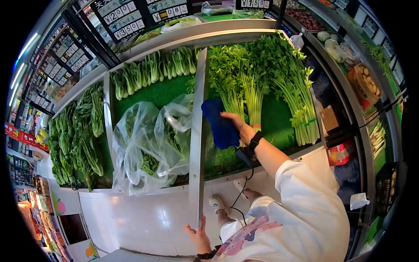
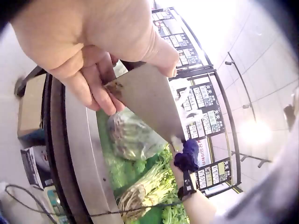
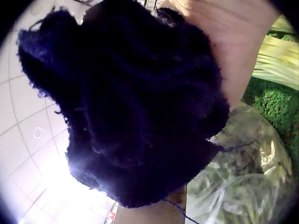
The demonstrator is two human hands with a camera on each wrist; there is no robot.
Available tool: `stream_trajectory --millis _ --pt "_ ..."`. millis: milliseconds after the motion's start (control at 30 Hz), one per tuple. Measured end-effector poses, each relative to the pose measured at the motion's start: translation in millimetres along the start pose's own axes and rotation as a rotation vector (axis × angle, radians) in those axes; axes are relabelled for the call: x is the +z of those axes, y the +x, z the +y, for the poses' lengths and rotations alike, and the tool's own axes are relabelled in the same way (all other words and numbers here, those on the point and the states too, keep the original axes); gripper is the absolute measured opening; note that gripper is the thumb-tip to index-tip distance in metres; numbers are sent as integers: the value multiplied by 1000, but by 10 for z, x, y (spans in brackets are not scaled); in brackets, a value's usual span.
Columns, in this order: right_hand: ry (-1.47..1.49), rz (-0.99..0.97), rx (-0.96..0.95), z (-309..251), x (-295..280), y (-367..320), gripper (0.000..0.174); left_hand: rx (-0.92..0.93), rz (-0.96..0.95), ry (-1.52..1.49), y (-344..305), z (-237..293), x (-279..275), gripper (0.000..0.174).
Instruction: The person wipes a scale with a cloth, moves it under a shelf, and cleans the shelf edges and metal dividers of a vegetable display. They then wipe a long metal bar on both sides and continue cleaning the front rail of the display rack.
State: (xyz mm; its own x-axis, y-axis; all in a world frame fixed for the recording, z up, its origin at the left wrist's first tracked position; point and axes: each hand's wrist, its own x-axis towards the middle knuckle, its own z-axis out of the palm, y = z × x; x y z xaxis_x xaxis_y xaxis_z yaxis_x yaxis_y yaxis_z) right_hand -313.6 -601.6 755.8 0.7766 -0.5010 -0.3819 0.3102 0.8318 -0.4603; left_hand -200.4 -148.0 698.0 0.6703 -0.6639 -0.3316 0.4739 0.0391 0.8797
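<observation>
A long metal divider strip (image 1: 197, 174) runs between the vegetable sections and juts out past the stall's front edge. At its near end my left hand (image 1: 199, 239) grips it; in the left wrist view the thumb and fingers lie on opposite sides of the flat metal (image 2: 149, 102). My right hand (image 1: 238, 125) holds a dark blue cloth (image 1: 220, 126) against the strip's right side, over the green mat. Close up in the right wrist view, the fuzzy cloth (image 3: 140, 102) hides most of the fingers. Celery bunches (image 1: 253, 94) lie just beyond this hand.
Left of the strip, clear plastic bags (image 1: 139, 139) cover some greens, with a row of bok choy (image 1: 152, 70) behind. Leafy bundles (image 1: 76, 131) lie at far left. A black cable (image 1: 238, 201) hangs near my legs. Price boards (image 1: 126, 22) stand at the back.
</observation>
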Motion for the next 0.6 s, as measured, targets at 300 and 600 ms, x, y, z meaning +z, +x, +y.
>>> stream_trajectory --millis 300,600 --pt "-300 129 -69 -439 -199 266 35 -23 39 -68 -63 -719 1017 49" --pt "-157 273 -131 -806 -614 223 23 -150 -63 -71 339 -1050 1435 46"
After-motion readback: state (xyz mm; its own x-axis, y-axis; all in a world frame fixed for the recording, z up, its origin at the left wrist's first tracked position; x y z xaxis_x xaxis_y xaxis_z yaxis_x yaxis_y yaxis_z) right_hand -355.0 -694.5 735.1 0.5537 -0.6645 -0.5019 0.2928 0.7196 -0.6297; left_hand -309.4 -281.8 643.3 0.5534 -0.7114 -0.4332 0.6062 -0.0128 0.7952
